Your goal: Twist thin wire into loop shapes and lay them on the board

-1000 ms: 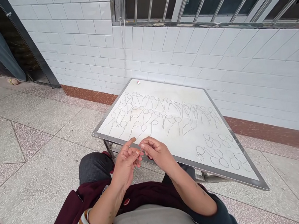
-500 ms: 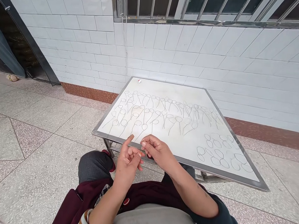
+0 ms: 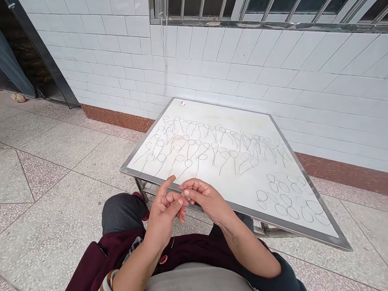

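My left hand (image 3: 164,209) and my right hand (image 3: 205,197) meet fingertip to fingertip just in front of the near edge of a white table (image 3: 242,213), above my lap. Both pinch a thin dark wire (image 3: 172,240); a short piece of it hangs below my left hand. My left forefinger points up towards the table. On the tabletop lie several rows of wire loops with long stems (image 3: 213,147). A group of plain wire rings (image 3: 286,196) lies at the near right.
A small white and red object (image 3: 182,103) sits at the table's far left corner. Behind the table is a white tiled wall (image 3: 248,75) with a barred window (image 3: 251,8). A dark doorway (image 3: 20,60) stands at left. Speckled floor tiles (image 3: 51,165) surround the table.
My hands have stayed together at the table's near edge, with the fingers shifting slightly. A hanging piece of wire now shows below my left hand.
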A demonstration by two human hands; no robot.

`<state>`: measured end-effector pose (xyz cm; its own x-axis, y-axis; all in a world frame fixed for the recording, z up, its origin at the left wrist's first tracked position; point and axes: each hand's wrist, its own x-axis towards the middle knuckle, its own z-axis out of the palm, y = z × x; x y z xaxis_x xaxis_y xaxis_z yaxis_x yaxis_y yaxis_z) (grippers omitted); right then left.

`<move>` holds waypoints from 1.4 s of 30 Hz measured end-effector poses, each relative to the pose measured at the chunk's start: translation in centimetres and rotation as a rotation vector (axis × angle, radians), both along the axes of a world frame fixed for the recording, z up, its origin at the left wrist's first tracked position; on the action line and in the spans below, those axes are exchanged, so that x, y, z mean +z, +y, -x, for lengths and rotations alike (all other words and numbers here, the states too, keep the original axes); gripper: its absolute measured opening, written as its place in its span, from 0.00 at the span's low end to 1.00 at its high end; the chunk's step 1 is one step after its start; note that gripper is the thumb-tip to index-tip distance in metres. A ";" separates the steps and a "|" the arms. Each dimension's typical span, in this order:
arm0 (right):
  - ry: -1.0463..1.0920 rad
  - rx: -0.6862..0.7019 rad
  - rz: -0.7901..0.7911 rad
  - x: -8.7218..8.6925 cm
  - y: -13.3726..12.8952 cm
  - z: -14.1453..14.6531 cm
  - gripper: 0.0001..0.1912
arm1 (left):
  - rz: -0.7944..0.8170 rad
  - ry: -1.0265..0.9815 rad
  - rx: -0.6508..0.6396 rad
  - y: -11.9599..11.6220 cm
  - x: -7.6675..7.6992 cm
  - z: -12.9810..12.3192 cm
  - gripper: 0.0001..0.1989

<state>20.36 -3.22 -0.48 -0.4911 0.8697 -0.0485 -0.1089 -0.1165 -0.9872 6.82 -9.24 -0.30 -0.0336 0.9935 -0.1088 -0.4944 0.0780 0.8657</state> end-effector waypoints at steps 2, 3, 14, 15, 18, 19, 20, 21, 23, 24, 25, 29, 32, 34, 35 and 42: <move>0.016 -0.023 0.002 -0.1 -0.2 0.2 0.11 | 0.003 0.009 -0.006 0.0 0.0 -0.1 0.34; 0.026 -0.033 0.008 -0.2 -0.2 0.2 0.11 | -0.001 0.019 -0.011 0.0 -0.1 -0.1 0.33; 0.008 -0.009 0.098 -0.1 -0.3 0.2 0.20 | -0.072 0.100 0.125 0.5 -1.0 0.6 0.25; -0.004 0.005 0.104 -0.2 -0.4 0.2 0.21 | -0.079 0.104 0.124 0.5 -1.0 0.6 0.24; -0.035 0.015 0.117 -0.3 -0.5 0.2 0.22 | -0.095 0.106 0.120 0.5 -1.1 0.6 0.23; -0.042 0.011 0.123 -0.3 -0.6 0.2 0.22 | -0.099 0.100 0.122 0.4 -1.0 0.5 0.23; -0.048 0.006 0.131 -0.3 -0.7 0.2 0.22 | -0.104 0.093 0.128 0.3 -1.0 0.5 0.24; -0.051 0.003 0.139 -0.3 -0.8 0.2 0.22 | -0.110 0.088 0.140 0.3 -0.9 0.4 0.24; -0.053 -0.003 0.145 -0.3 -1.0 0.3 0.23 | -0.127 0.085 0.172 0.1 -0.7 0.4 0.25; -0.055 -0.006 0.139 -0.3 -1.2 0.5 0.22 | -0.136 0.091 0.193 0.0 -0.6 0.4 0.25; -0.057 -0.007 0.126 -0.3 -1.4 0.6 0.21 | -0.145 0.100 0.218 -0.1 -0.5 0.4 0.24; -0.068 -0.019 -0.012 -0.5 -2.1 1.3 0.15 | -0.169 0.147 0.300 -0.4 -0.1 0.4 0.24; -0.118 -0.064 -0.171 -0.5 -2.5 1.6 0.11 | -0.180 0.159 0.297 -0.4 0.0 0.5 0.24; -0.149 -0.109 -0.236 -0.3 -2.6 1.7 0.10 | -0.170 0.130 0.324 -0.2 -0.2 0.6 0.27; -0.147 -0.118 -0.241 -0.2 -2.6 1.7 0.10 | -0.152 0.101 0.347 -0.2 -0.3 0.7 0.28; -0.027 -0.077 -0.066 -0.1 -2.5 1.7 0.12 | 0.007 -0.160 0.245 0.3 -1.1 0.9 0.33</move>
<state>18.65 -5.69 -0.58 -0.4217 0.9067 -0.0026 -0.0882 -0.0439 -0.9951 5.92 -8.89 -1.40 -0.2544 0.9571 -0.1386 -0.6292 -0.0550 0.7753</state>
